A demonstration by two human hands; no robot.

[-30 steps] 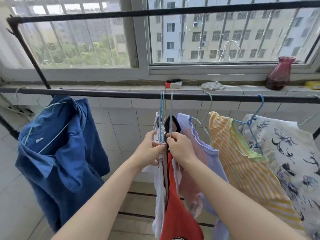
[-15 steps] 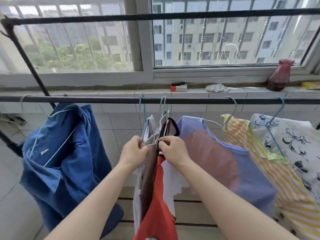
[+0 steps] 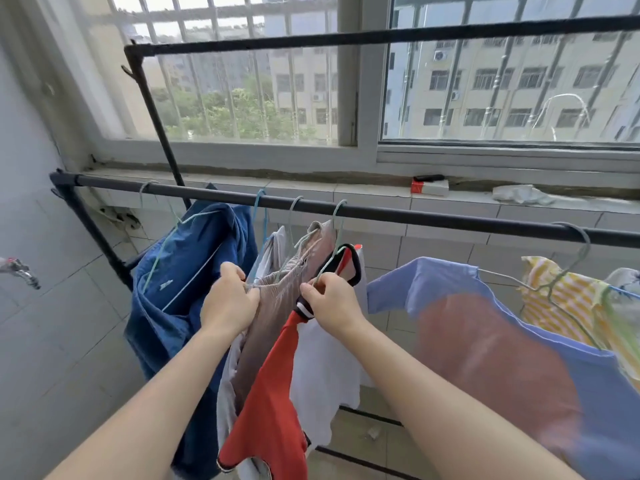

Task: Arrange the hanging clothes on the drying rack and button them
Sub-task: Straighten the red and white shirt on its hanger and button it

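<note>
Blue jacket (image 3: 183, 271) and purple shirt (image 3: 436, 282) flank gripped garments (image 3: 277, 299).

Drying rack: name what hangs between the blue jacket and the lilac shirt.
Head view: three bunched pieces, a white garment, a brown garment gripped by the left hand and a red garment gripped by the right hand.

Between the hands, a matt brown ribbed cloth garment (image 3: 277, 306); above them a matt dark rail (image 3: 415, 216), seemingly metal; thin wire hangers (image 3: 337, 220), coated pale.
</note>
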